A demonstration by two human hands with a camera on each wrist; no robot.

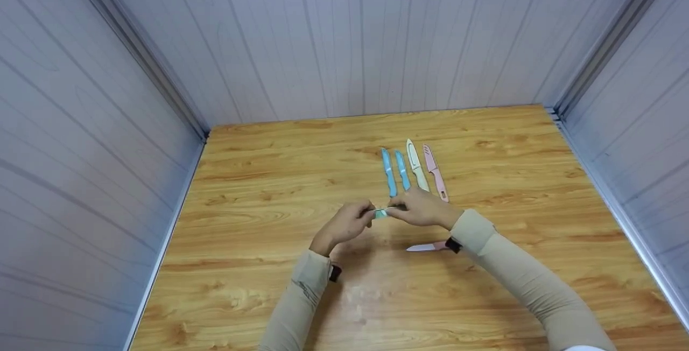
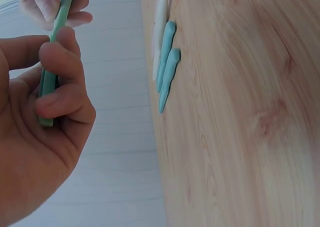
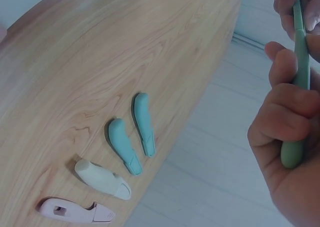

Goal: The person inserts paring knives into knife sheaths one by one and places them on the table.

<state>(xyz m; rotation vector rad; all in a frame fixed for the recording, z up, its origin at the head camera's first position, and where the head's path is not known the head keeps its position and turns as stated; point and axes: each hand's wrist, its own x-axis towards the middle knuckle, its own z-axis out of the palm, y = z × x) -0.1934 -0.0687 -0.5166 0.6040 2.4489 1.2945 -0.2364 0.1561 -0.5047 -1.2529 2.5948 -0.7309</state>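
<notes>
Both hands hold a green knife (image 3: 301, 52) between them, raised above the table. My right hand (image 1: 422, 208) curls its fingers around the rounded handle, whose butt shows below the fingers in the right wrist view. My left hand (image 1: 347, 223) grips the flat sheath end with curled fingers and thumb, as the left wrist view shows. Much of the knife is hidden by fingers. Beneath my right wrist lies a knife with a pink handle and a pale blade (image 1: 422, 247), its handle partly covered by the wrist.
Beyond the hands, several knives lie side by side on the wooden table (image 1: 258, 178): a blue knife (image 1: 388, 172), a second blue knife (image 1: 401, 169), a cream knife (image 1: 414, 158) and a pink knife (image 1: 435, 170). Pale panel walls (image 1: 334, 44) enclose the back and sides.
</notes>
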